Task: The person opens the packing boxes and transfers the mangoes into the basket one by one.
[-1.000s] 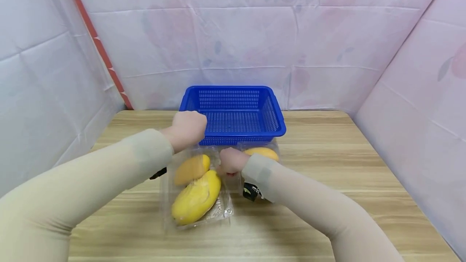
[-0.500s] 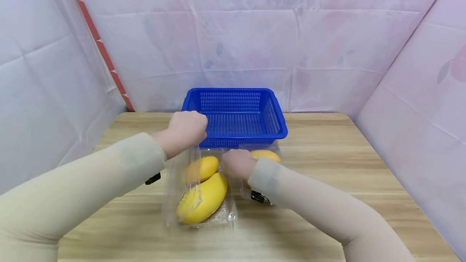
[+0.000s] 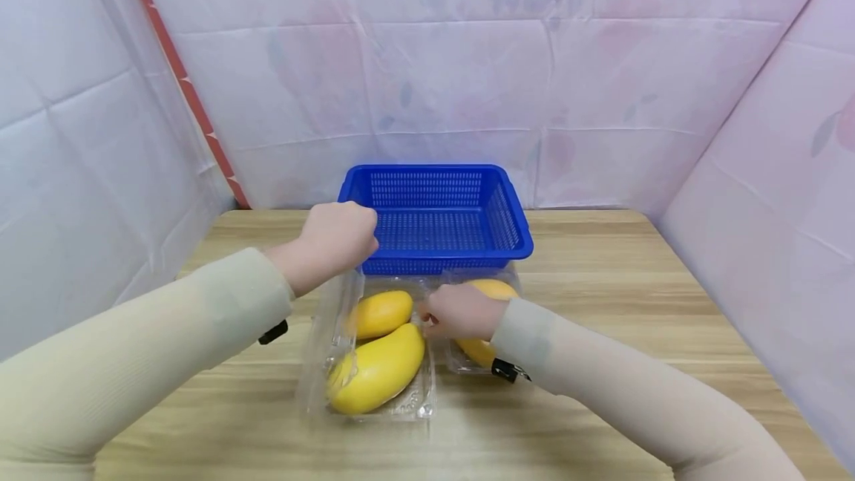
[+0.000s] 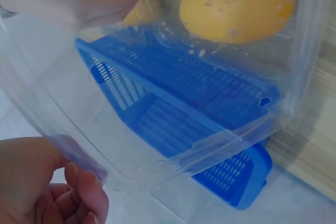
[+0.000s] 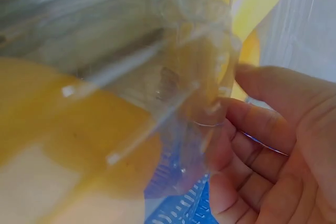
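A wood-grain table stretches right of the blue perforated basket toward the cloth side wall, giving the right arm room outward; behind the basket the printed back wall stands near, and its front rim lies close to both hands.

In front of the basket, toward its left, is a clear plastic clamshell, lid tilted up; the left hand, at the basket's front left corner, pinches the lid's edge between thumb and curled fingers; the right hand, just before the basket's front, pinches a plastic edge between thumb and forefinger, though I cannot tell which container's.

The clamshell is transparent, with glare along its ridges; inside lie a large curved yellow mango and, nearer the basket, a smaller orange-yellow mango; a second clamshell, before the basket's right half, also holds yellow-orange mangoes, partly hidden.
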